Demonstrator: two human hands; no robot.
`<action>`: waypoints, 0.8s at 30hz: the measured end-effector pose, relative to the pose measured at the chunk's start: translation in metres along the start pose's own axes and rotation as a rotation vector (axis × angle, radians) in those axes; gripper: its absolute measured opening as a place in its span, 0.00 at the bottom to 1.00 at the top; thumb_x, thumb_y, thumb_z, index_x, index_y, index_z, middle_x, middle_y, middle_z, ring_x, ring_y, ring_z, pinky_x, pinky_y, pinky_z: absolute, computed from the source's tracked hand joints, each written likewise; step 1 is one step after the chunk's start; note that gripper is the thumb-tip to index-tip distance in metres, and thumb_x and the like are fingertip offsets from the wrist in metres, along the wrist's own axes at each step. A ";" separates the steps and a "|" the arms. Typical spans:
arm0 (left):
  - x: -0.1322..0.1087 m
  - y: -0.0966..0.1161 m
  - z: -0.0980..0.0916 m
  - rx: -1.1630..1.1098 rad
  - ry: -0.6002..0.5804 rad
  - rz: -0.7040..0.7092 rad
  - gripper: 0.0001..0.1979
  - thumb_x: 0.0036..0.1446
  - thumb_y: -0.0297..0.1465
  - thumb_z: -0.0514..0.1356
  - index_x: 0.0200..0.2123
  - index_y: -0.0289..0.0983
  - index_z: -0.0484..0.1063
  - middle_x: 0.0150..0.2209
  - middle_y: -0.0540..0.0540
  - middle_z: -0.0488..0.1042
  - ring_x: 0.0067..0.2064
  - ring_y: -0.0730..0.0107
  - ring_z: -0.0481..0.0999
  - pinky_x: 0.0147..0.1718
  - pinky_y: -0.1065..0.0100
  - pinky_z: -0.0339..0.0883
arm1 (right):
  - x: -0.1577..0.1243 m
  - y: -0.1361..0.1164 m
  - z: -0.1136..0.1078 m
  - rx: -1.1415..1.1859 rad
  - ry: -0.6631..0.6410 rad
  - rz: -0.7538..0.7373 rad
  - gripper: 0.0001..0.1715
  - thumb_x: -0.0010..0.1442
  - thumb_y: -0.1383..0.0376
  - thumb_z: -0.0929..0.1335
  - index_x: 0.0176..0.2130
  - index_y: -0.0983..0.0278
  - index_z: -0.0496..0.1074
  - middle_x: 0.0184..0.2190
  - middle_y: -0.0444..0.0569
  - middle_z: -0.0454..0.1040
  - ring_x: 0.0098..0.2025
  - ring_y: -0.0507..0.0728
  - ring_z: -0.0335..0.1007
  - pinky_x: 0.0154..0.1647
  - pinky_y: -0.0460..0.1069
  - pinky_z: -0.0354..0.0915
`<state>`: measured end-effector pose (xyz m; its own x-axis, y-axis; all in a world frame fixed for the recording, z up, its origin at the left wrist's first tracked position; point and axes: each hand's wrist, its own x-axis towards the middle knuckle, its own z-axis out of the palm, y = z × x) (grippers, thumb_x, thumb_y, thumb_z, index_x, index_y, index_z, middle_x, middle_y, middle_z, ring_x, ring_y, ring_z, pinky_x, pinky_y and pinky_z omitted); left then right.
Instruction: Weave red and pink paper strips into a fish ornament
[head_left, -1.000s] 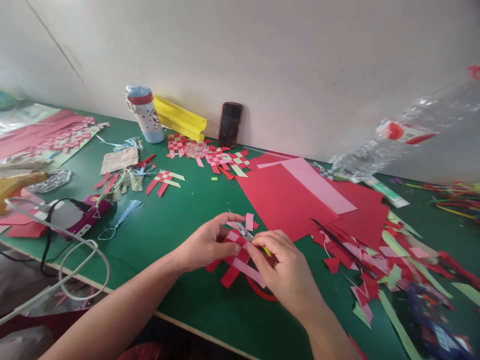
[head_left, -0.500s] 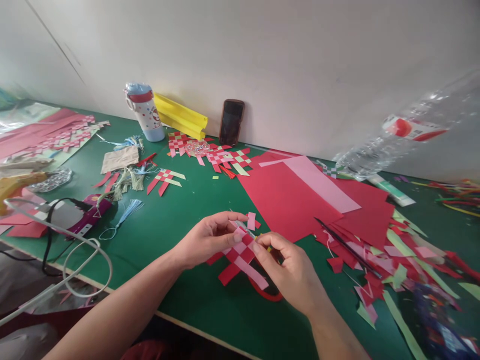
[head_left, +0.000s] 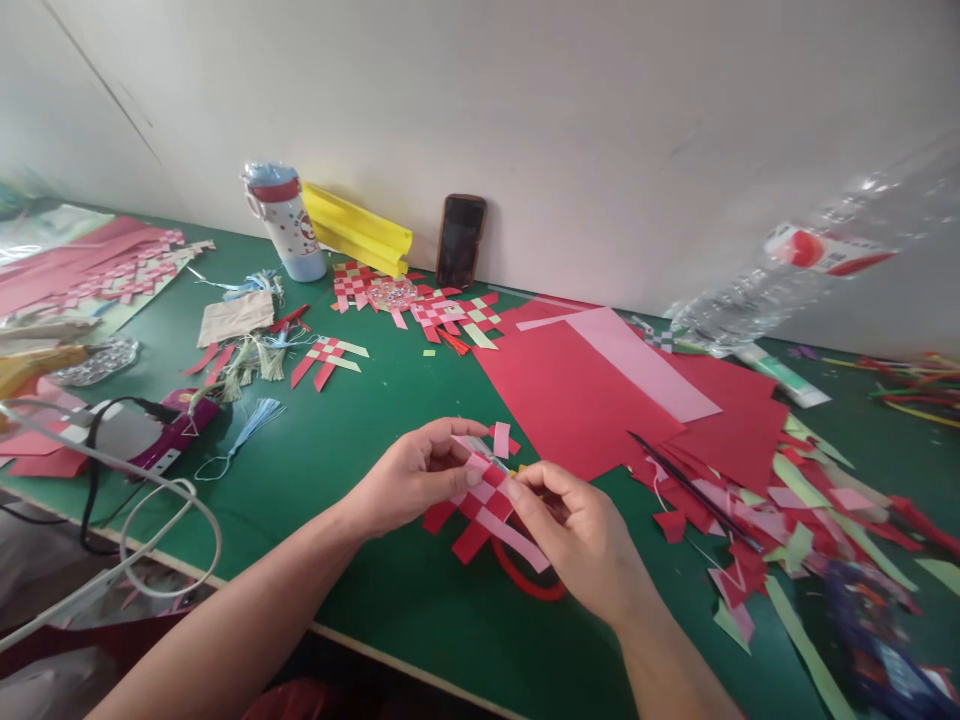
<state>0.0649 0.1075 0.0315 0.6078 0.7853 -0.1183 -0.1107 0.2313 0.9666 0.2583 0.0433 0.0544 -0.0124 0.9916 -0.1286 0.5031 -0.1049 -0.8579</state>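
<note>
My left hand (head_left: 431, 470) pinches the left edge of a woven paper piece (head_left: 487, 505) between thumb and fingers. This piece is a check of red and pink strips with loose ends sticking out toward me. My right hand (head_left: 574, 525) grips its right edge, thumb on top and the other fingers curled behind. A red loop (head_left: 529, 583), looking like a scissors handle, shows below the piece, and a grey blade-like strip (head_left: 491, 450) lies behind it. Whether my right fingers also hold these is hidden. A small red and pink paper cross (head_left: 502, 438) lies just beyond.
Red paper sheets (head_left: 555, 400) with a pink strip (head_left: 645, 365) lie ahead. Paper scraps (head_left: 750, 500) and a dark thin stick (head_left: 694, 490) are at right. A phone (head_left: 460, 240), flask (head_left: 285, 220) and plastic bottle (head_left: 810, 255) stand along the wall. Tassels (head_left: 251, 425) and cables (head_left: 206, 520) lie left.
The woven piece has turned slightly, its loose ends swinging a little to the right and up. Both hands keep their hold. The view has shifted a little.
</note>
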 end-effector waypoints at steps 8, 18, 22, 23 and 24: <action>-0.001 -0.004 -0.001 0.134 -0.012 -0.086 0.13 0.57 0.34 0.64 0.44 0.34 0.72 0.32 0.47 0.75 0.32 0.73 0.74 0.35 0.70 0.66 | 0.004 0.010 -0.001 -0.165 0.318 -0.229 0.15 0.62 0.57 0.66 0.46 0.60 0.74 0.36 0.46 0.78 0.33 0.54 0.74 0.35 0.47 0.70; -0.002 -0.007 0.005 0.231 -0.010 -0.091 0.12 0.55 0.30 0.63 0.44 0.36 0.71 0.31 0.50 0.74 0.31 0.73 0.73 0.33 0.70 0.65 | 0.002 0.009 0.003 -0.119 0.249 -0.154 0.22 0.61 0.55 0.67 0.52 0.61 0.73 0.38 0.48 0.80 0.39 0.56 0.77 0.40 0.48 0.73; -0.002 -0.006 0.005 0.243 -0.010 -0.083 0.15 0.55 0.31 0.63 0.46 0.36 0.71 0.32 0.50 0.74 0.32 0.73 0.73 0.33 0.70 0.65 | 0.003 0.007 0.001 -0.037 0.189 -0.027 0.18 0.58 0.53 0.68 0.44 0.60 0.76 0.35 0.46 0.81 0.36 0.56 0.77 0.37 0.47 0.73; -0.002 -0.006 0.004 0.234 0.000 -0.091 0.17 0.54 0.31 0.64 0.47 0.37 0.70 0.33 0.50 0.73 0.32 0.73 0.73 0.33 0.70 0.65 | 0.004 0.008 0.000 -0.021 0.203 -0.019 0.17 0.58 0.53 0.68 0.41 0.59 0.77 0.34 0.46 0.81 0.35 0.55 0.77 0.37 0.47 0.72; -0.001 -0.005 0.004 0.228 0.013 -0.099 0.18 0.53 0.31 0.65 0.48 0.37 0.69 0.33 0.50 0.73 0.32 0.73 0.73 0.33 0.70 0.66 | 0.004 0.009 0.000 -0.007 0.229 -0.013 0.16 0.59 0.52 0.68 0.40 0.59 0.77 0.34 0.46 0.81 0.34 0.55 0.77 0.37 0.47 0.72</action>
<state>0.0676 0.1030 0.0275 0.5968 0.7726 -0.2168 0.1302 0.1734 0.9762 0.2628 0.0468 0.0462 0.1770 0.9842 -0.0011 0.5102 -0.0927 -0.8551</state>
